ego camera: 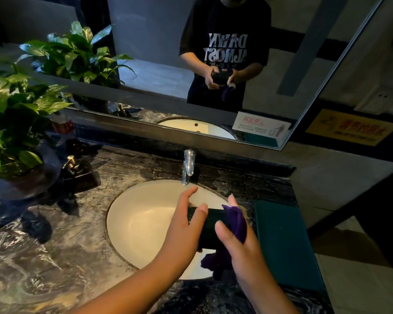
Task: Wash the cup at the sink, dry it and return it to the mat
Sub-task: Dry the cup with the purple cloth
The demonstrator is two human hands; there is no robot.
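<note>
Over the right side of the white sink [141, 223] I hold a dark cup [210, 225] lying on its side. My left hand [186, 227] grips its left end, fingers curled over the top. My right hand [238, 241] presses a purple cloth [236, 220] against the cup's right end, with more cloth hanging below [216, 261]. The dark green mat [286, 243] lies on the counter just right of the sink.
A chrome faucet [187, 166] stands behind the basin; I see no water running. A soap dispenser [74, 168] and leafy potted plants [14, 123] fill the left of the marble counter [55, 257]. A mirror [168, 75] spans the wall.
</note>
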